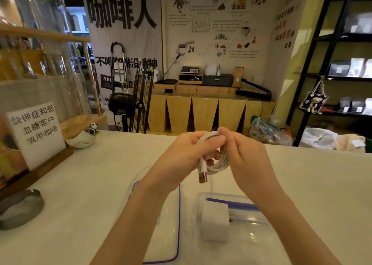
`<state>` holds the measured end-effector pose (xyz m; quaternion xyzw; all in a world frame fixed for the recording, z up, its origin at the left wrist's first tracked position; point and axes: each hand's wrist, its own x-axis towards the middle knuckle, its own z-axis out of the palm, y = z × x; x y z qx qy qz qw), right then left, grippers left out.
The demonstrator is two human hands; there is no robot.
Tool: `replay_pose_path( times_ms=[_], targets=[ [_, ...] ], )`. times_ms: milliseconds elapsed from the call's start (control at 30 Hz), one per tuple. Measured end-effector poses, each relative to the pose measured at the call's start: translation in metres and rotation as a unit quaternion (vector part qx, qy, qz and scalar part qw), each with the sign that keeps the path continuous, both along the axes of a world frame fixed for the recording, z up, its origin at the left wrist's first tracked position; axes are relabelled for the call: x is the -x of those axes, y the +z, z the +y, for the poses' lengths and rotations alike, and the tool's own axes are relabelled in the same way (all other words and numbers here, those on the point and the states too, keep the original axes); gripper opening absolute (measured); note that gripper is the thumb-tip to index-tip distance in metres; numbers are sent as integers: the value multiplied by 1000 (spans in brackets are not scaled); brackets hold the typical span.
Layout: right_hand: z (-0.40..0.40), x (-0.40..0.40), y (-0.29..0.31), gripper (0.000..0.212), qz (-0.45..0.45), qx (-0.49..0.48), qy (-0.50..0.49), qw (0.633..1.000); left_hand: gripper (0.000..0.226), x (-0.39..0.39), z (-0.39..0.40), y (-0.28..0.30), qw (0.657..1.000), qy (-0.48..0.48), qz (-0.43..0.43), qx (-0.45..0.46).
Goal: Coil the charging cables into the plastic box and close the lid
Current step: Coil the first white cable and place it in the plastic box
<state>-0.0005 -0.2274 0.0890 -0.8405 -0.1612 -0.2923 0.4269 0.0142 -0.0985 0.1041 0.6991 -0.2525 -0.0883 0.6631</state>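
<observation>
One white charging cable (216, 160), looped into a smooth round coil with its metal USB plug hanging, is gripped by both left hand (185, 154) and right hand (244, 154) above one clear plastic box (251, 230) holding one white boxy charger (215, 222), its blue-edged lid (173, 224) left of it.

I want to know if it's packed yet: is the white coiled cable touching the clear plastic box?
Apart. The head view shows the white coiled cable held up in both hands, with bare table visible between it and the clear plastic box.

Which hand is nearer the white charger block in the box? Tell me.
Right. The right hand holds the cable coil almost directly above the charger block in the box; the left hand grips the coil further left.
</observation>
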Motion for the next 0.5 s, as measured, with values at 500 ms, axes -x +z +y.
replay_pose_path(
  times_ms=[500],
  targets=[
    [-11, -4, 5, 36, -17, -15, -40, 999, 23, -2, 1, -2, 976, 68, -126, -164]
  ],
)
